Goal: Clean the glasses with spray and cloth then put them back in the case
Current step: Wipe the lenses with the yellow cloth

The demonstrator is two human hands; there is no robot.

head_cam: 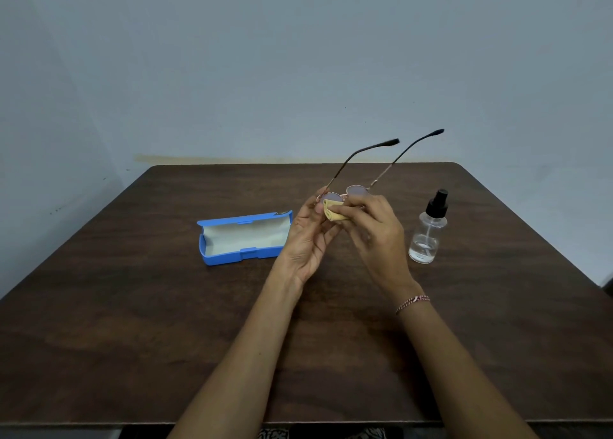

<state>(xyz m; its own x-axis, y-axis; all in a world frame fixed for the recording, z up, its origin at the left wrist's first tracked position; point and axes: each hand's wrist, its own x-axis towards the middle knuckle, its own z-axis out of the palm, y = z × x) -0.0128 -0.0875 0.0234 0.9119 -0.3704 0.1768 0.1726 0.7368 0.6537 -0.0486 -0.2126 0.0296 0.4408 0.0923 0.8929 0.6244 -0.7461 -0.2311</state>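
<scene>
Thin metal-framed glasses (360, 189) are held above the table's middle, their two dark-tipped temples unfolded and pointing away and up. My left hand (310, 236) grips the frame at the left lens with thumb and fingers. My right hand (373, 229) presses a small tan cloth (333, 214) against the left lens. The blue case (243, 239) lies open on the table left of my hands, its pale lining showing and nothing inside. A clear spray bottle (428, 231) with a black nozzle stands upright to the right of my right hand.
The dark wooden table (132, 322) runs from the near edge to a pale wall behind. A red and white thread band circles my right wrist (413, 302).
</scene>
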